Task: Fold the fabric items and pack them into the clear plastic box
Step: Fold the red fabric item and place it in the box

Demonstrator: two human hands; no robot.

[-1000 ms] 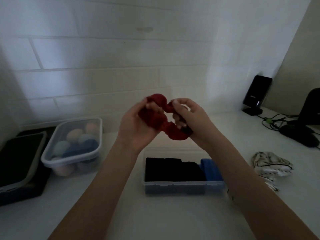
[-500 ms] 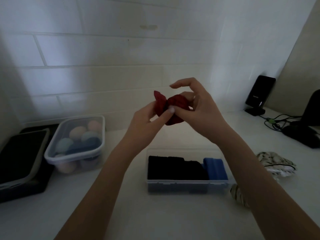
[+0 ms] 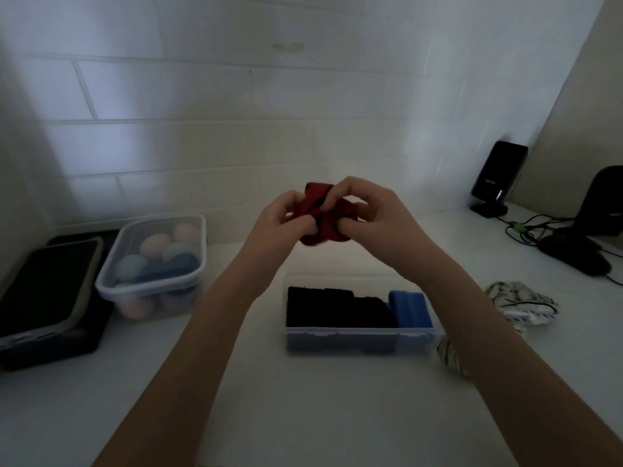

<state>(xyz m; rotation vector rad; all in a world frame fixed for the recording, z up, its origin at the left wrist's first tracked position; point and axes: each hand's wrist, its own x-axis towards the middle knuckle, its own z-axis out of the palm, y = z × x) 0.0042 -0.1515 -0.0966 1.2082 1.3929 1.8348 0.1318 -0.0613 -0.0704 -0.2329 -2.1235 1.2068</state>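
Both hands up in the air above the clear plastic box, bunching a red fabric item between them. Left hand at 9 o'clock of the cloth, fingers curled in, pinching its left side. Right hand at 3 o'clock, fingers and thumb curled round the cloth's top and right side. Cloth is crumpled, not flat; exact fold can't be told.

Box sits on the white counter at 6 o'clock from the hands, lid off. Inside: black folded items fill left and middle, a blue folded item packed at the 3 o'clock end, touching the black ones.

Patterned white fabric lies loose on the counter at 3 o'clock of the box, apart from it. Another striped bit just beside the box's near right corner, partly hidden by the right forearm.

At 9 o'clock of the box: second clear tub w/ pastel balls, then a dark tray further left. Black devices and cables at far right, approx 2 o'clock.
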